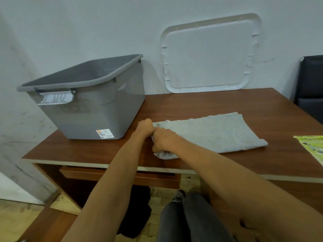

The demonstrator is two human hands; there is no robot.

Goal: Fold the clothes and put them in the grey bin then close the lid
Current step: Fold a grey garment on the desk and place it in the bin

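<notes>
Left hand [145,127] and right hand [164,140], side by side, grip the left end of the grey garment [209,133] on the table [227,102]; its long axis runs rightward, away from the grey bin [97,116]

A wooden table against a pale wall, with a few odds and ends round it

The brown table [209,102] has a light edge strip and a shallow drawer [83,173] beneath its front, pulled slightly out. The wall [70,32] behind is whitish and scuffed low on the left. A yellow-green printed leaflet [312,145] lies at the table's right edge, partly out of frame. A dark padded seat [311,81] stands beyond the right corner. Under the table, a black shape [138,215] lies on the pale floor [17,215], too dim to identify.
</notes>
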